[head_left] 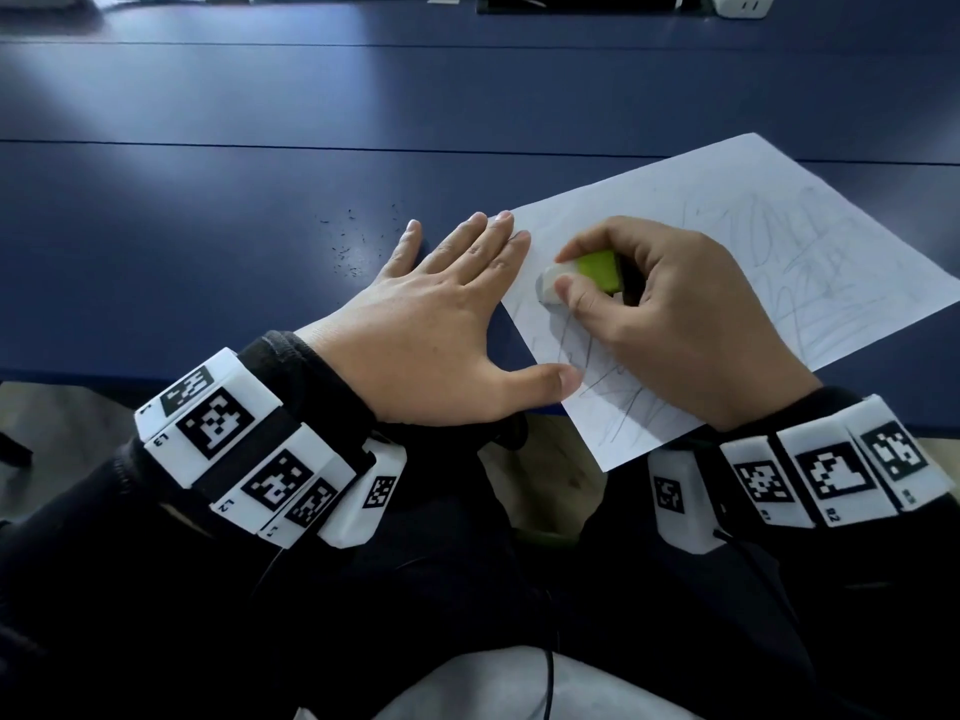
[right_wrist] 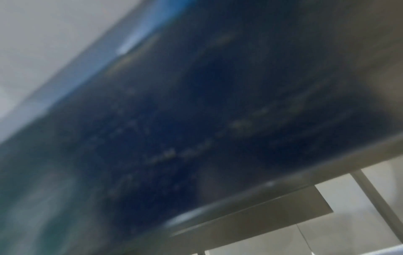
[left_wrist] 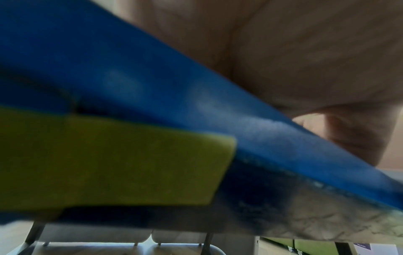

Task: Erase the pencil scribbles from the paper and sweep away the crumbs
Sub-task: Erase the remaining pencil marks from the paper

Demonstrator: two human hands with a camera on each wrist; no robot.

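A white paper with grey pencil scribbles lies tilted on the blue table, its near corner past the table's front edge. My right hand pinches a white eraser in a green sleeve and presses its tip on the paper's left part. My left hand lies flat with straight fingers, fingertips and thumb on the paper's left edge. Dark eraser crumbs are scattered on the table left of that hand. The left wrist view shows my palm on the table edge; the right wrist view is blurred.
A white power strip and a cable slot sit at the table's far edge. The table's front edge runs just below my wrists, with the floor under it. A yellow-green patch shows under the table edge.
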